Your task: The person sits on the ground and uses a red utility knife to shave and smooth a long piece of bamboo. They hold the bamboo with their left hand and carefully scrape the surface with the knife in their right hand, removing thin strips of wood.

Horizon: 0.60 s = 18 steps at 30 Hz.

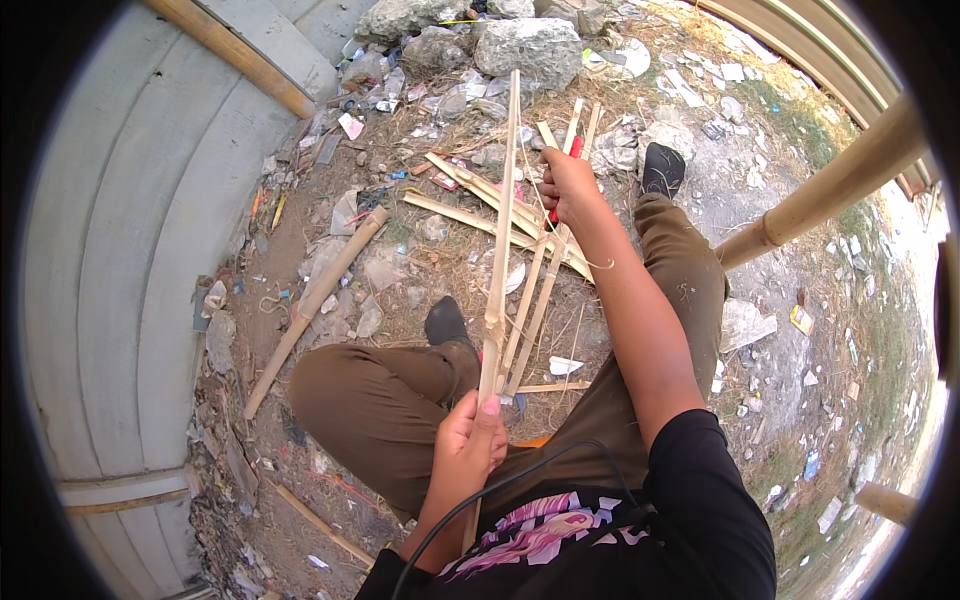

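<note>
My left hand (472, 440) is wrapped round the lower part of a long split bamboo strip (501, 240), thumb along its face. The strip stands slanted in front of me, its far tip pointing toward the rocks, and a joint shows partway along it. To the right of its upper half, my right hand (567, 187) is closed round a red tool (575, 147). Red shows above and below the fist; the tool's working part is hidden, so its kind is unclear. A thin, curled bamboo shaving (527, 150) hangs by the strip. Several split bamboo pieces (470, 218) lie crossed beyond my legs.
A round bamboo pole (318, 297) lies at left, near a grey panelled wall (150, 260). Large rocks (528, 52) sit at the far side. A thick bamboo post (825, 185) slants in at right. Litter and dry grass cover the ground; a black cable (500, 482) crosses my lap.
</note>
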Available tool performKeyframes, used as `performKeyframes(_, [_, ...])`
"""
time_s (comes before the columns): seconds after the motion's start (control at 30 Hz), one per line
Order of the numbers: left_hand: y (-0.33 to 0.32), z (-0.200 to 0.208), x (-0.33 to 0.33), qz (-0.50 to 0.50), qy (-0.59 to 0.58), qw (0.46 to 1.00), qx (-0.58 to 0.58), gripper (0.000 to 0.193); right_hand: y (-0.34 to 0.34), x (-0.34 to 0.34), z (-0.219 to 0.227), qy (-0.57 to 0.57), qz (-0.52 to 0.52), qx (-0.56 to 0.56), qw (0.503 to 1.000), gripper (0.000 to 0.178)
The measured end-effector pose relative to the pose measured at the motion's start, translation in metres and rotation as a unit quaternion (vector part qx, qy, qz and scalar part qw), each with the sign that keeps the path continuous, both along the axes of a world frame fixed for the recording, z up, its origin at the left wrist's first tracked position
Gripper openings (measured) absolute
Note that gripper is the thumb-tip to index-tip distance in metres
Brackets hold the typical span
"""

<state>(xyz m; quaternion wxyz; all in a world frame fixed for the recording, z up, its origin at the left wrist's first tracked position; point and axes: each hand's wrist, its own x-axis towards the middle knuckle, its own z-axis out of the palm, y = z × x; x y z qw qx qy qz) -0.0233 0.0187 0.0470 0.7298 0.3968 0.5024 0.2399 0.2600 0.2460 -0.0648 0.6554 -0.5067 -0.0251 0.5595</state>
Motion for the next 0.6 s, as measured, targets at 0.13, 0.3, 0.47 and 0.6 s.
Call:
performKeyframes(0.13, [0.018,0.014,-0.003,0.053,0.022,0.994,0.089,0.033,-0.022,-0.055,-0.005,-0.365,0.072,0.086,0.924,0.025])
performKeyframes(0.3, [0.034,0.015,-0.01,0.078,0.064,0.986,0.135,0.032,-0.069,-0.071,0.055,0.129,0.27,0.192,0.935,0.048])
performKeyframes(0.47, [0.029,-0.001,-0.01,0.074,0.074,0.987,0.118,0.032,-0.077,-0.049,0.098,-0.001,0.259,0.219,0.941,0.053])
performKeyframes(0.6, [0.026,-0.005,-0.005,0.058,0.069,0.991,0.1,0.032,-0.073,-0.016,0.096,-0.127,0.21,0.247,0.937,0.054])
